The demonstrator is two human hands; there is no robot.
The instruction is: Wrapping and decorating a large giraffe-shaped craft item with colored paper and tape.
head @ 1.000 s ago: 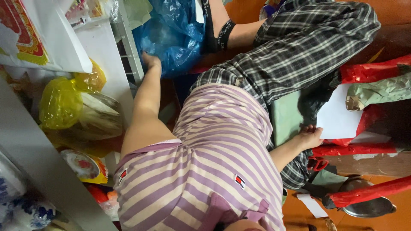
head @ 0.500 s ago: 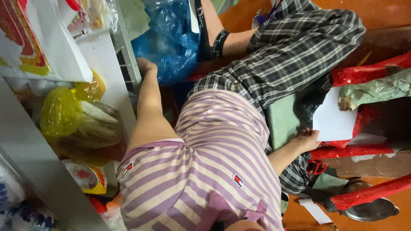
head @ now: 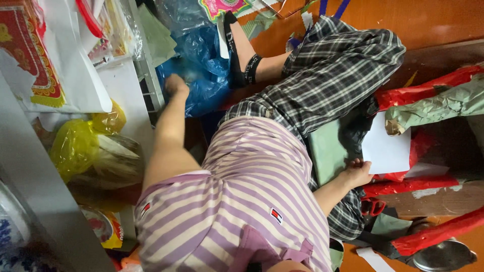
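Left hand (head: pixel 176 83) fingers hidden in blue bag (head: pixel 199 70); right hand (head: pixel 357 173) on white sheet (head: pixel 387 146).

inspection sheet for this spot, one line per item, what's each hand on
surface: orange-brown floor, partly covered by paper and bags.
job's things: blue plastic bag by the white shelf unit; white sheet of paper over red wrapping paper.
clutter: yellow plastic bag, crumpled green paper, metal bowl, a red and gold printed sheet.
grippers: left hand reaches to the blue plastic bag, fingers hidden; right hand rests at the lower edge of the white sheet of paper.
cables: nothing seen.
surroundings: person in striped shirt and plaid trousers, seated on the floor, seen from above.
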